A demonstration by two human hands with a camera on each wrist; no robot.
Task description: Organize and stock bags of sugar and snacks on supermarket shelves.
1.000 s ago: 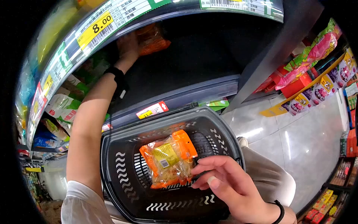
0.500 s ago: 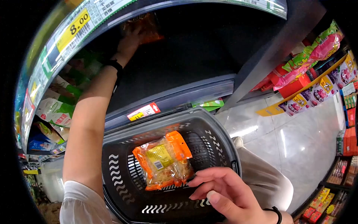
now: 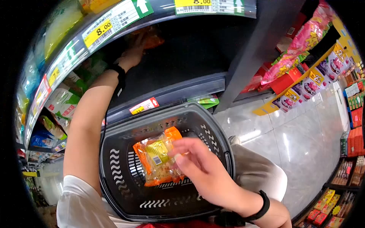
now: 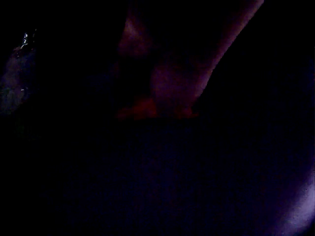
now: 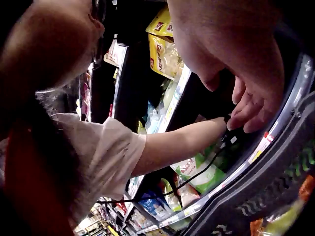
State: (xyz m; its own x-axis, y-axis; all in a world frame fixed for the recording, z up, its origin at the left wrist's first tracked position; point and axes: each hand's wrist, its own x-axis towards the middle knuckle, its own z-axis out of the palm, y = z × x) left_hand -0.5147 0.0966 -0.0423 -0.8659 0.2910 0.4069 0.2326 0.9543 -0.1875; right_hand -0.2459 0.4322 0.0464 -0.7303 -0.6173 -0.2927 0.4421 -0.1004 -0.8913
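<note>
In the head view my left hand reaches deep into a dark shelf, its fingers at an orange package; shadow hides how they lie. The left wrist view is nearly black, with the left hand dim beside an orange patch. My right hand, fingers loosely bent and holding nothing, hovers over a black basket. A clear package with orange ends and a yellow label lies inside, partly behind those fingers. The right wrist view shows the right hand at the top.
The shelf's front edge runs behind the basket, and a priced shelf strip curves above the left arm. Green and white bags stand at left. A grey post and hanging pink bags are at right, above the tiled floor.
The head view has shifted. My right hand has moved left over the basket's package, from beside it. My left hand remains in the shelf at the orange package.
</note>
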